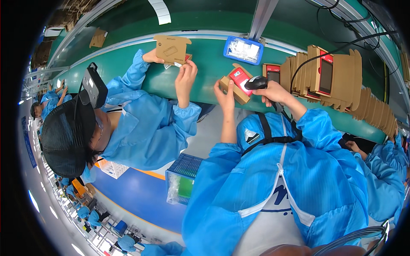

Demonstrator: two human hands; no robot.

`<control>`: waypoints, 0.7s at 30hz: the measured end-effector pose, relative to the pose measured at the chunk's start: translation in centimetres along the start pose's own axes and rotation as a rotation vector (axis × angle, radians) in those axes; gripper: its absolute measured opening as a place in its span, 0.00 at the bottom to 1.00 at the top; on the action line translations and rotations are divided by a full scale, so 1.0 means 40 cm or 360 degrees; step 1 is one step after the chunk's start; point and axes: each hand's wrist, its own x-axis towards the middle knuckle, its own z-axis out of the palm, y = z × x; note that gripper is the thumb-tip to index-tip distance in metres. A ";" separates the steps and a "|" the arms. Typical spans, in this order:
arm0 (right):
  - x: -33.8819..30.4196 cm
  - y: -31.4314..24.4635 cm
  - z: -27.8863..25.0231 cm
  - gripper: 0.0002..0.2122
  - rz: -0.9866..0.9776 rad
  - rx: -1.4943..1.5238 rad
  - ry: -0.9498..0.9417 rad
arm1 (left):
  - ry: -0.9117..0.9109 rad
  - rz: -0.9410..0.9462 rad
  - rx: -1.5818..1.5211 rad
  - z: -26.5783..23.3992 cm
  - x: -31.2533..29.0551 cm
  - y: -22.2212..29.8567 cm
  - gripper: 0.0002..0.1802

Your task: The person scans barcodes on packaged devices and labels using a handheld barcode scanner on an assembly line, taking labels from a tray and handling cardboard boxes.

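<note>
My left hand (226,97) grips the near left side of an open cardboard box (241,97). A red packet (241,79) with a small label lies in that box. My right hand (275,93) is closed around a black barcode scanner (256,82), its head over the right edge of the red packet. The scanner's cable runs down from my right hand toward my chest. Just beyond my right hand, another cardboard box with a red-framed insert (272,73) stands on the green bench (209,64).
Open cardboard boxes (337,79) crowd the bench at right, with a black cable across them. A blue tray (243,50) holding small white packets sits at the back. At left, a co-worker (141,115) handles a cardboard box (172,49). A blue crate (184,175) stands below the bench.
</note>
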 end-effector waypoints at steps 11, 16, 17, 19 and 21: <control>-0.021 -0.021 -0.009 0.16 -0.0073 0.0016 0.0035 | -0.0023 0.0075 0.0776 -0.009 -0.014 0.076 0.39; -0.015 0.035 0.020 0.21 -0.0324 0.0148 0.0334 | -0.0105 0.0151 0.0600 -0.042 -0.008 0.034 0.40; -0.014 0.051 0.029 0.17 -0.0681 0.0184 0.0375 | -0.0100 0.0163 0.0595 -0.048 -0.004 0.030 0.37; 0.019 0.068 0.049 0.20 -0.0419 0.0115 0.0536 | -0.0115 0.0091 0.0635 -0.058 0.007 0.025 0.35; 0.050 0.086 0.047 0.22 -0.0494 -0.0070 0.0423 | -0.0085 0.0147 0.0706 -0.064 0.011 0.026 0.33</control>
